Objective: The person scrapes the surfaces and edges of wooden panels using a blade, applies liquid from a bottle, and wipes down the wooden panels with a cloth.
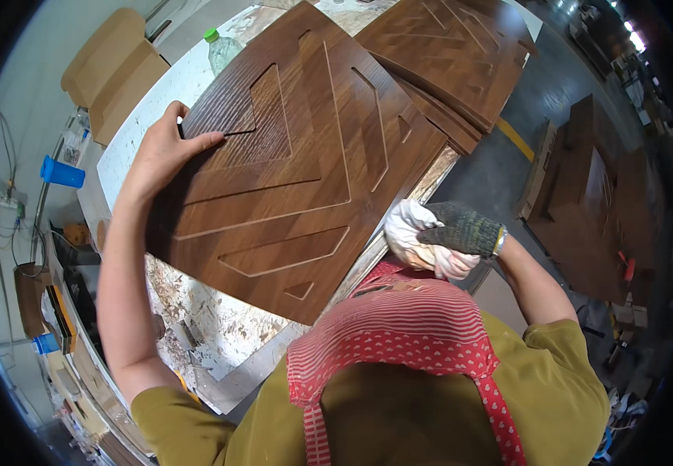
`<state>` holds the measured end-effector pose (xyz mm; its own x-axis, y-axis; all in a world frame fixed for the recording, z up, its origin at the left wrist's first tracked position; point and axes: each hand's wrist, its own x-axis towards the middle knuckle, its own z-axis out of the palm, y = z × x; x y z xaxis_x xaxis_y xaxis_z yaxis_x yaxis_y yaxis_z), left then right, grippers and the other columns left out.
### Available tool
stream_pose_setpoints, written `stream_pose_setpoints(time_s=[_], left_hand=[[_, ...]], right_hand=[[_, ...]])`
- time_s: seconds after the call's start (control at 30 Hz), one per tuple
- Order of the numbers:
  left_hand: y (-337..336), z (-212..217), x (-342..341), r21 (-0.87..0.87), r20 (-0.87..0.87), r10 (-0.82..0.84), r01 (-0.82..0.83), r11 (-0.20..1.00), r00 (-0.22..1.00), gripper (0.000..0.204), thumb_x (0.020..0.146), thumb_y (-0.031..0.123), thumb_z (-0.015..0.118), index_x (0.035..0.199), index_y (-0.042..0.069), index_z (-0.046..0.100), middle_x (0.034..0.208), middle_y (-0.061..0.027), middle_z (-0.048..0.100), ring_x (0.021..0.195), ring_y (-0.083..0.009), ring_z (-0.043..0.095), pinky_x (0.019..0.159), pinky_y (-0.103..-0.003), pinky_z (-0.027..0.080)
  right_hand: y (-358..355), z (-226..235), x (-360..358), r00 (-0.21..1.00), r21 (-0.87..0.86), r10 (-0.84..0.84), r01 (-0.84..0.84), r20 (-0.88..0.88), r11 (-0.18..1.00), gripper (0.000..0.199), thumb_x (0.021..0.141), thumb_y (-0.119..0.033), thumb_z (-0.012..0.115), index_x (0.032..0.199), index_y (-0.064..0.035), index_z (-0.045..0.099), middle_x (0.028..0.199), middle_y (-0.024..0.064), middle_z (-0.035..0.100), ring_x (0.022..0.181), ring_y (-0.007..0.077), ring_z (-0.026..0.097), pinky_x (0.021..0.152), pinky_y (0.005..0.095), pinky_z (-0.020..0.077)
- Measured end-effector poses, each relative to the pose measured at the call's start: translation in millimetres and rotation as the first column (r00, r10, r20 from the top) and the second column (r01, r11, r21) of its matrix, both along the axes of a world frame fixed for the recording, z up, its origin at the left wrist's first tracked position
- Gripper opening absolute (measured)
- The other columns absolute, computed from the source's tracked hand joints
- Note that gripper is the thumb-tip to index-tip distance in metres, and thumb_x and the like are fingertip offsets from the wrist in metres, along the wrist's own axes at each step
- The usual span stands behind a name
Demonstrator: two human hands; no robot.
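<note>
A large dark brown wood-grain panel with angular grooves lies tilted across the table in front of me. My left hand grips its far left edge, thumb on the face and fingers partly hidden. A small dark patch shows between that thumb and the fingers; I cannot tell what it is. Gloved in dark grey-green knit, my right hand holds a bunched white cloth at the panel's near right edge.
More brown panels are stacked at the far right. Beyond the panel stand a green-capped clear bottle and an open cardboard box. A blue cup is at the left. Bare white, paint-marked tabletop shows nearby.
</note>
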<state>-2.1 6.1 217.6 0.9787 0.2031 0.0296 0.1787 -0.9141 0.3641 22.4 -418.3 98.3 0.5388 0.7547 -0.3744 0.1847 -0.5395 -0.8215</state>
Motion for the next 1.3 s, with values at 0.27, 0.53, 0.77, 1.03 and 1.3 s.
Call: stream_pose_setpoints(time_s=[0.27, 0.53, 0.77, 1.03, 1.3], left_hand=[[-53.7, 69.5, -44.6, -0.005, 0.055, -0.054, 0.055, 0.998, 0.997, 0.039, 0.086, 0.032, 0.067, 0.085, -0.003, 0.051, 0.068, -0.0048, 0.042, 0.067, -0.0106, 0.037, 0.060, -0.031, 0.038], [-83.8, 178.2, -50.7, 0.156, 0.504, -0.150, 0.082, 0.984, 0.851, 0.018, 0.089, 0.010, 0.064, 0.098, 0.000, 0.053, 0.079, 0.0035, 0.047, 0.073, -0.0059, 0.043, 0.067, -0.020, 0.038], [-118.6, 182.2, 36.5, -0.084, 0.315, -0.181, 0.218, 0.972, 0.931, 0.024, 0.092, 0.024, 0.061, 0.090, 0.001, 0.053, 0.077, 0.0068, 0.043, 0.072, -0.0028, 0.038, 0.062, -0.019, 0.034], [-135.9, 30.1, 261.1, -0.018, 0.192, -0.107, 0.112, 0.994, 0.976, 0.047, 0.089, 0.043, 0.058, 0.091, -0.003, 0.064, 0.075, -0.0213, 0.064, 0.069, -0.0289, 0.060, 0.069, -0.040, 0.046], [-175.7, -100.6, 388.8, -0.065, 0.104, -0.245, 0.253, 0.965, 0.964, 0.053, 0.092, 0.047, 0.050, 0.086, -0.003, 0.066, 0.081, -0.0278, 0.063, 0.081, -0.0433, 0.061, 0.074, -0.046, 0.046]], right_hand=[[13.1, -29.7, -12.4, 0.955, 0.303, -0.093, 0.180, -0.282, 0.936, 0.039, 0.085, -0.026, 0.067, 0.114, -0.0016, 0.058, 0.103, 0.0088, 0.064, 0.095, 0.0133, 0.054, 0.089, 0.0311, 0.0446], [8.9, -31.1, 0.4, 0.956, 0.437, -0.003, 0.137, -0.295, 0.889, 0.046, 0.085, -0.022, 0.068, 0.124, -0.0027, 0.052, 0.111, 0.0050, 0.061, 0.104, 0.0114, 0.051, 0.093, 0.0295, 0.0426], [-18.5, 16.5, 56.0, 0.852, 0.634, 0.157, 0.236, -0.499, 0.736, 0.042, 0.086, -0.021, 0.067, 0.122, -0.0037, 0.055, 0.116, 0.0015, 0.060, 0.104, 0.0087, 0.052, 0.091, 0.0265, 0.0435], [-150.2, 41.3, 168.6, 0.679, 0.470, -0.144, 0.630, -0.720, 0.618, 0.036, 0.083, -0.009, 0.068, 0.116, -0.0015, 0.056, 0.106, 0.0046, 0.063, 0.100, 0.0129, 0.059, 0.090, 0.0292, 0.0475], [-188.5, 16.0, 247.8, 0.671, 0.299, -0.303, 0.627, -0.677, 0.720, 0.035, 0.084, -0.014, 0.068, 0.115, -0.0024, 0.058, 0.108, 0.0049, 0.063, 0.099, 0.0113, 0.059, 0.089, 0.0284, 0.0483]])
